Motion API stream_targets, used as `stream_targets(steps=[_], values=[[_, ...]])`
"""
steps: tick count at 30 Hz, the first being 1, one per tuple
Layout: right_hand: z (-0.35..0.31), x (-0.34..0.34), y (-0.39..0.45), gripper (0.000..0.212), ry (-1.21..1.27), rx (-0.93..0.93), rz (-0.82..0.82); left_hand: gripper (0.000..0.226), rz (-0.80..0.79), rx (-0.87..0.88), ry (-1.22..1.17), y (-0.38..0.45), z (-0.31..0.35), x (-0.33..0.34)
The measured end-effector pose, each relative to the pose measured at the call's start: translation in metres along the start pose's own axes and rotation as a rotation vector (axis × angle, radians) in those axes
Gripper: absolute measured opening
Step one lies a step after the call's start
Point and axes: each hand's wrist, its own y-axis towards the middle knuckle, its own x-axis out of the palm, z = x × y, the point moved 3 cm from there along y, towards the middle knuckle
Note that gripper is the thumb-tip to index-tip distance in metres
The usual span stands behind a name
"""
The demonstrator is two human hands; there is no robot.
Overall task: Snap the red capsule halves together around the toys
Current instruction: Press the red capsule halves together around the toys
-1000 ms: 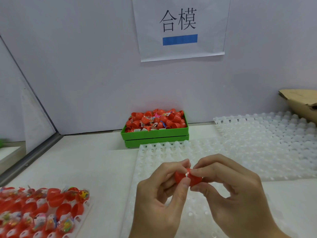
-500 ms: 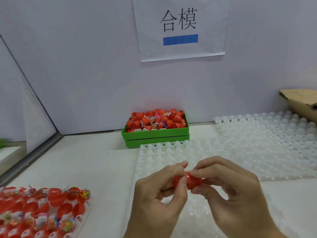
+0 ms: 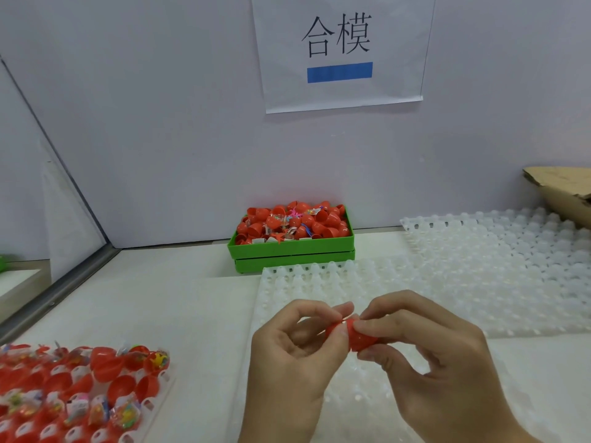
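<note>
Red capsule (image 3: 359,338) lies sideways, pinched between both hands.

A red capsule (image 3: 359,337), a green bin (image 3: 291,252) of red halves, translucent white dimpled trays (image 3: 479,266), a white surface (image 3: 160,298), and a blue-barred white sign (image 3: 340,52).

1 head view, looking forward-down, close over table (image 3: 179,314).

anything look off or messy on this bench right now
Nothing is spilled or broken. The one loose end: a pale sliver, maybe toy wrapper, pokes out at the seam of the red capsule pinched between the left hand and right hand. The green bin is heaped but contained.
</note>
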Motion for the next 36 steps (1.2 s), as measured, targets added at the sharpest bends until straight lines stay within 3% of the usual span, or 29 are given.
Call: stream_targets(steps=[6, 9, 13, 19, 26, 36], values=[[0.0007, -0.0039, 0.0011, 0.021, -0.031, 0.006, 0.03, 0.02, -0.088, -0.003, -0.203, -0.0005, -0.0036, 0.0019], [0.0004, -0.0062, 0.0024, 0.021, -0.038, 0.006, 0.047, 0.033, -0.158, 0.057, -0.181, -0.0004, -0.0033, 0.003], [-0.0002, -0.0075, 0.004, 0.02, 0.001, 0.002, 0.048, 0.033, -0.193, 0.107, -0.128, -0.0001, -0.0015, 0.0025], [0.0005, -0.0073, 0.0046, 0.025, 0.101, 0.091, 0.057, 0.032, -0.179, 0.194, 0.083, -0.0022, 0.0051, 0.0003], [0.0076, -0.0043, 0.0024, 0.03, 0.318, 0.299, 0.025, 0.035, -0.177, 0.152, 0.095, -0.004, 0.0043, -0.0007], [0.005, -0.0029, 0.0032, 0.03, 0.331, 0.275, 0.006, 0.033, -0.107, 0.146, 0.104, -0.003, 0.0059, 0.0025]])
